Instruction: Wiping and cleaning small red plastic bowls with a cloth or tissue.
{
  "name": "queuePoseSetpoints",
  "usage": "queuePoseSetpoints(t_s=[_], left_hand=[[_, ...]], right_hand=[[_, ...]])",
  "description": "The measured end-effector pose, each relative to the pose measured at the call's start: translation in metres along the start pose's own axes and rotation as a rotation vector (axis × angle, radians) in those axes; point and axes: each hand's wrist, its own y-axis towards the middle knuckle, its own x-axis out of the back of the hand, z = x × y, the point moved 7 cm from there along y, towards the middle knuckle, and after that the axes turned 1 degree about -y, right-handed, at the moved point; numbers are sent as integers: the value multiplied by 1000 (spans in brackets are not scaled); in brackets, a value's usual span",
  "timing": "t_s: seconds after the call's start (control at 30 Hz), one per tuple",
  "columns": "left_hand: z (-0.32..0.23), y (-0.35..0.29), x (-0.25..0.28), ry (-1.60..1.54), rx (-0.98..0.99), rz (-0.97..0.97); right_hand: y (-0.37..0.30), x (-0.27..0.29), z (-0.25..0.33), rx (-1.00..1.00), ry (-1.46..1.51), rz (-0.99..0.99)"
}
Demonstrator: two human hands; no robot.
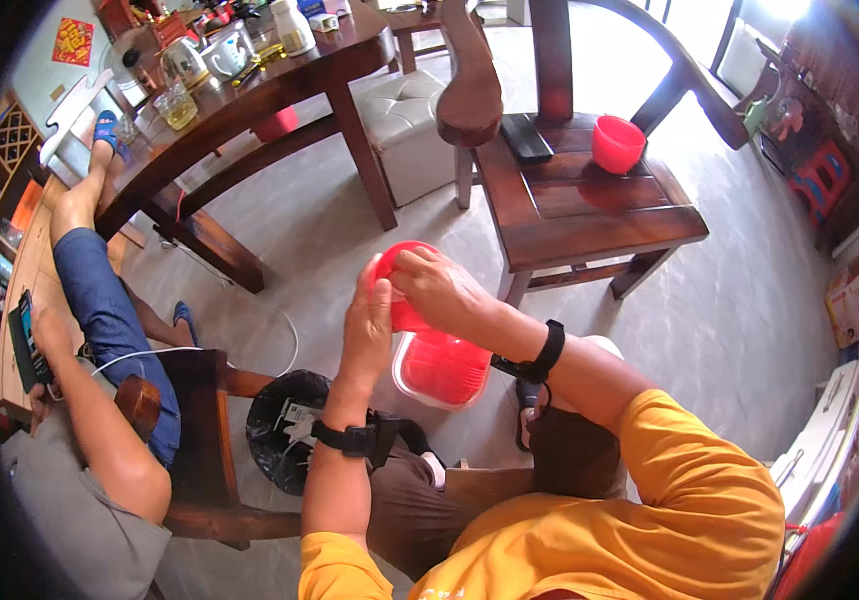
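Both my hands hold a red plastic bowl [407, 318] in front of me, above the floor. My left hand [364, 325] grips its left side, with the thumb up along the wall. From the right, my right hand [441, 288] reaches over it, its fingers bent at the rim and inside; the fingertips are partly hidden. Below my hands is a white-rimmed container [399, 385] with red plastic pieces [446, 362] in it, partly covered by my right forearm. Another red bowl [617, 144] sits on the wooden chair [589, 235] ahead.
A black phone-like slab [526, 138] lies beside the bowl on the chair. The wooden table [289, 85] at the far left carries a kettle, cups and bottles. Left of me, a bin with a black bag [274, 405] stands near a seated person [99, 420] holding a phone. A pale stool [404, 140] stands beyond.
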Motion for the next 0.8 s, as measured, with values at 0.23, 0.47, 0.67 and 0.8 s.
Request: queuePoseSetpoints(t_s=[0.23,0.47,0.67,0.8], left_hand=[[0,0,11,112,-78,-126],[0,4,-1,-7,-76,-90],[3,3,6,48,-140,-111],[12,7,11,19,-110,-136]], right_hand=[[-16,-47,-3,106,-166,413],[0,0,-17,-313,334,-145],[-12,-30,-6,-166,194,433],[-6,-18,-6,248,-266,126]])
